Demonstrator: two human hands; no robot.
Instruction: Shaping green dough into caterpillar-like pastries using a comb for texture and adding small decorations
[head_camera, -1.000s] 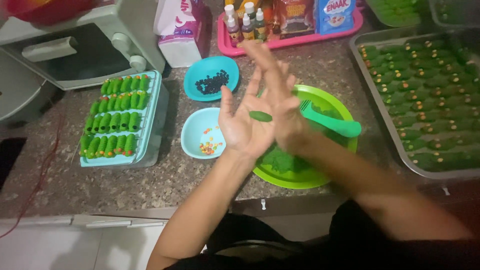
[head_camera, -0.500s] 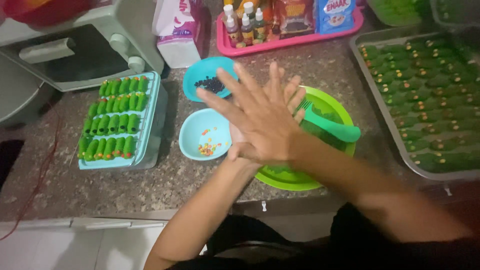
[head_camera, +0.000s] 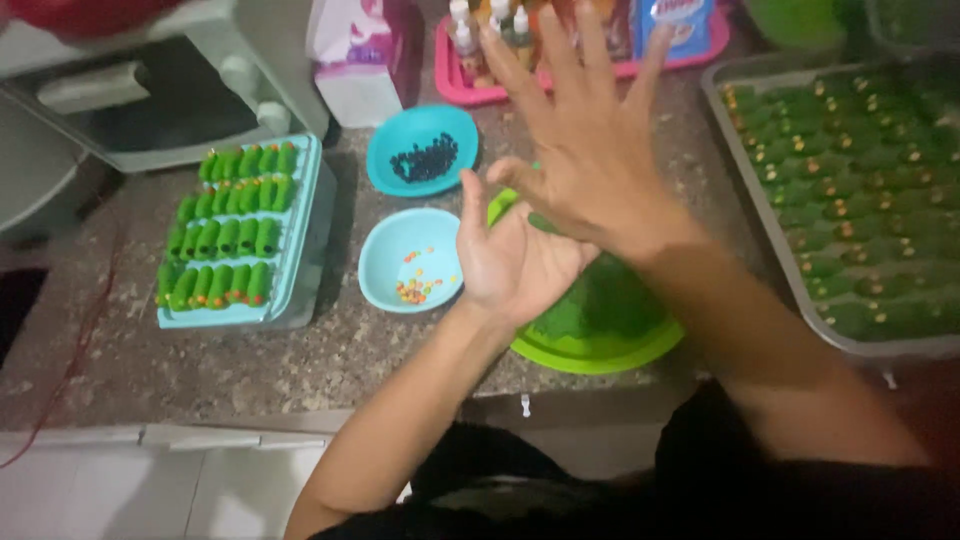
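Two hands over the green plate near the bench's front edge. Between the palms sits one small dark green roll of dough, only partly seen. Left hand is palm up, fingers loose; right hand lies across it, palm down, fingers spread wide, wrist crossing over the plate. Hands pressed together on the roll, not clenched.

Two blue bowls left of the plate: the near one holds coloured sprinkles, the far one dark bits. One blue tray toward the left edge carries three rows of green rolls. One metal tray at the right edge is full of green pieces. A pink tray with small bottles stands at the back, partly blocked by the right hand's fingers.
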